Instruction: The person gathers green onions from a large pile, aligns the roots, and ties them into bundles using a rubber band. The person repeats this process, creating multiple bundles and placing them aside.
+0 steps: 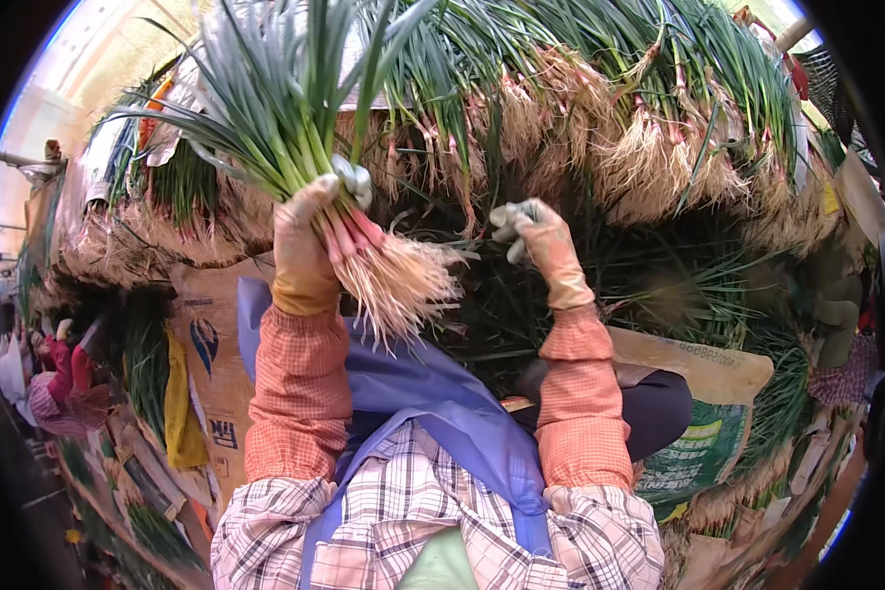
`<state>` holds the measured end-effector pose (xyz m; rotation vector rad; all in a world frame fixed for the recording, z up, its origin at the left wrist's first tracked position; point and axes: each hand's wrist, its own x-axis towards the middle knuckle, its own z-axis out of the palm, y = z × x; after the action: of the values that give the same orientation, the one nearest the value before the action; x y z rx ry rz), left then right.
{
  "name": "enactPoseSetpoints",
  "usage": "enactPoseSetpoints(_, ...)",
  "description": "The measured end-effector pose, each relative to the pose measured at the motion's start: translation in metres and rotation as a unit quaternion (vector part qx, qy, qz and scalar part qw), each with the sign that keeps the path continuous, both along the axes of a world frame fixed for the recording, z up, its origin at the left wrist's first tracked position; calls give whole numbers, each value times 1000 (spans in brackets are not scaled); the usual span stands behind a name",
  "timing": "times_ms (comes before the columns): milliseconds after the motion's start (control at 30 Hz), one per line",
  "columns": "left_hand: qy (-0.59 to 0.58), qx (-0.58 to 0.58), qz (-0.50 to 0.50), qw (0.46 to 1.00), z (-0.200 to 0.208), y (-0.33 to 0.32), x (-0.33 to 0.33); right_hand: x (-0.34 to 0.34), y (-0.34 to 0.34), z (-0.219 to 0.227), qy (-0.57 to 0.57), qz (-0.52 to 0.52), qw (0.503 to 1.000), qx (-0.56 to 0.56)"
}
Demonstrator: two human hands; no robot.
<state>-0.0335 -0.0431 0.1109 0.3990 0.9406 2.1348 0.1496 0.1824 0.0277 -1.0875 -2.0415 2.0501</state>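
My left hand point(310, 221), in a tan glove with grey-green fingertips, is wrapped round a bunch of spring onions point(339, 211). Its green leaves fan upward, while the pinkish stems and long pale roots point down to the right. To the right of those roots, apart from them, my right hand point(541, 241) hovers in a matching glove. Its fingers are curled together toward the left; whatever may be between them is too small to make out. Orange checked sleeves cover both my forearms.
A long heap of spring onions point(659, 147) lies across the far side, roots facing me. More green leaves point(698, 265) spread below at right. A printed brown sack point(216, 344) lies at left, with a yellow cloth point(182, 403) beside it. Another person point(64, 388) is at far left.
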Motion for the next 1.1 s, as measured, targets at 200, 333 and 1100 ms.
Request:
enactPoseSetpoints(200,92,-201,111,969,-26,13,-96,-75,-31,-33,196,56,974,-103)
enactPoseSetpoints(333,129,-222,89,962,-33,-1,-121,-105,-71,18,383,37,839,385)
enactPoseSetpoints(1100,44,-22,22,999,-73,127,-97,-171,60,-11,-154,65,940,297)
